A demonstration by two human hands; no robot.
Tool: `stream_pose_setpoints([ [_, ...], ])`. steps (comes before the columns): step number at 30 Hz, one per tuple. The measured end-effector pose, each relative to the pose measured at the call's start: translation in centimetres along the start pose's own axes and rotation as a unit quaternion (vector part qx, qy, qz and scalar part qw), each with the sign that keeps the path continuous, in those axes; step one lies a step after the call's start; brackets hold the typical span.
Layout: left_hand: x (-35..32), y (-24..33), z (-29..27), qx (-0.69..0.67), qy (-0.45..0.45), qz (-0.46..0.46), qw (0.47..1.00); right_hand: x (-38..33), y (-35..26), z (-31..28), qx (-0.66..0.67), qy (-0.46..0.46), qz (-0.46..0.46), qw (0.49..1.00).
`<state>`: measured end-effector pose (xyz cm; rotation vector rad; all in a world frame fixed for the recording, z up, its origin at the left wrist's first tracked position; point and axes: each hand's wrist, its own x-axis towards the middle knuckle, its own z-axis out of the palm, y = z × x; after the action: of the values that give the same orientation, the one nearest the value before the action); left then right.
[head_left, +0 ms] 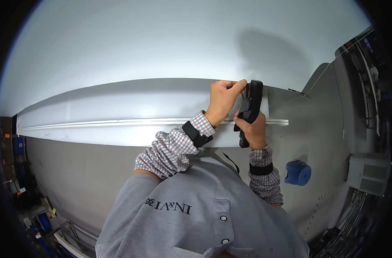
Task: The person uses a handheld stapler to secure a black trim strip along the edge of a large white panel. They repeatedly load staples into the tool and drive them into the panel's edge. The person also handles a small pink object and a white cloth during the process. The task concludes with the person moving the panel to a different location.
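Note:
My right hand (256, 131) is wrapped round the grip of a black hand-held tool (255, 96) shaped like a staple gun. Its upper end reaches the near edge of a large white panel (140, 38). Just left of the tool, my left hand (221, 101) is closed in a pinch at that same edge, thumb and fingertips together beside the tool's head. Whatever lies between those fingertips is too small to make out. Below both hands runs a long white strip (118, 123) on a pale, long surface.
A blue stool (298, 173) stands on the grey floor to the right. Beyond it is a light grey cabinet (370, 174). A thin cord (318, 81) stretches from the panel's right corner. Shelves with blue bins (19, 146) line the left side.

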<state>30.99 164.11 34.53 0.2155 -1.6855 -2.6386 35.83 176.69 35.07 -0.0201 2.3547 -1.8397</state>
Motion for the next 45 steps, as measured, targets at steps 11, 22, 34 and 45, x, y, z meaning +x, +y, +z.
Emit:
stream_pose_setpoints([
  [11, -1.5, 1.6, -5.1, -0.008, 0.047, 0.030, 0.998, -0.6, 0.9, 0.1, 0.038, -0.030, -0.011, 0.999],
  [22, -1.7, 4.9, -14.3, -0.001, 0.055, 0.069, 0.996, -0.4, 0.5, 9.8, -0.002, -0.082, -0.102, 0.991],
  [34, -1.2, 4.5, -14.4, 0.018, 0.033, 0.028, 0.999, 0.0, -0.6, 14.6, 0.023, -0.039, -0.052, 0.998],
  [45, -1.4, 4.3, -14.2, 0.010, 0.043, 0.036, 0.998, 0.4, -0.1, 14.6, 0.013, -0.026, -0.057, 0.998],
])
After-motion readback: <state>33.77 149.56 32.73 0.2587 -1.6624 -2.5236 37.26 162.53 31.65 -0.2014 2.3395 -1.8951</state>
